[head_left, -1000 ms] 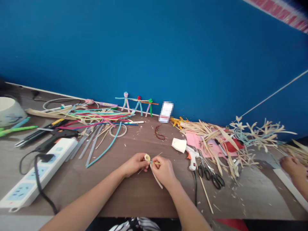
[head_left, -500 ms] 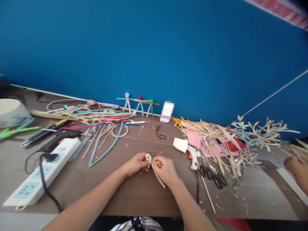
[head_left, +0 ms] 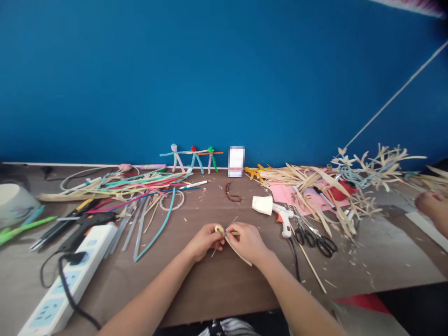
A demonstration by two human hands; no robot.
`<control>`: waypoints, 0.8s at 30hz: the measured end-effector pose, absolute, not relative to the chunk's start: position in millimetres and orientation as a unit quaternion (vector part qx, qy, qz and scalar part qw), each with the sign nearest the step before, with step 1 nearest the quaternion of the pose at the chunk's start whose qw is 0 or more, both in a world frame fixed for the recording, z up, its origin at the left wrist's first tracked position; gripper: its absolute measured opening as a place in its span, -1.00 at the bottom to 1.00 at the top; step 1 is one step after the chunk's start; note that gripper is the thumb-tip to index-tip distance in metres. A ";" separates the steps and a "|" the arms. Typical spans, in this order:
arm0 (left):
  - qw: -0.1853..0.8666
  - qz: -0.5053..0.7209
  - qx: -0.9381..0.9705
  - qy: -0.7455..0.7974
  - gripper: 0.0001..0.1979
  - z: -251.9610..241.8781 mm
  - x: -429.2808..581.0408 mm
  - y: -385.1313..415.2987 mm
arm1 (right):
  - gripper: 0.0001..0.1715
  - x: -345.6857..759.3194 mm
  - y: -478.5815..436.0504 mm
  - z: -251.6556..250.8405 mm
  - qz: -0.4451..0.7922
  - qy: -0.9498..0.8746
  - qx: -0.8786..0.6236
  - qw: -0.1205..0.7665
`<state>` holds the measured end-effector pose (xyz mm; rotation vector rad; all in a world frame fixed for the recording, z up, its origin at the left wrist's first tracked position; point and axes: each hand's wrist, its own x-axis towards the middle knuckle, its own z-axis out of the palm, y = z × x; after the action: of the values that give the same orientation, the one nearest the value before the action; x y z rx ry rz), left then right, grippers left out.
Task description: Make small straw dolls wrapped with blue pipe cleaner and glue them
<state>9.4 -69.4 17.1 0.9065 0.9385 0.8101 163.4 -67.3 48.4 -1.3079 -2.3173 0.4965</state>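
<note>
The person is wearing a loose black-and-white striped garment (head_left: 231,328), showing only as a narrow strip along the bottom edge of the head view, so its cut is staying hidden. No sleeves are covering the smooth bare left forearm (head_left: 150,291) or the smooth bare right forearm (head_left: 297,296), and no gloves are covering the bare left hand (head_left: 205,241) or the bare right hand (head_left: 248,242).

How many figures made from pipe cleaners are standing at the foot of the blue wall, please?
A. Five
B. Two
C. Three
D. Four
C. Three pipe-cleaner figures stand side by side against the blue wall, with pale, red and green heads.
</note>
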 end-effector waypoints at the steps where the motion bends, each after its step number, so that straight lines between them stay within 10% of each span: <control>1: 0.717 0.364 0.414 0.426 -0.80 17.8 9.8 -66.7 | -0.89 163.8 -63.9 50.2 0.171 -0.844 -0.461 0.214; 24: 0.643 0.419 0.473 0.433 -0.72 9.1 -1.7 -32.0 | -0.81 166.2 -61.0 36.4 0.150 -0.748 -0.486 0.426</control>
<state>-1.7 -32.0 9.1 1.0788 0.9868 0.9545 166.2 -61.0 36.4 -1.2140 -1.8702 0.3749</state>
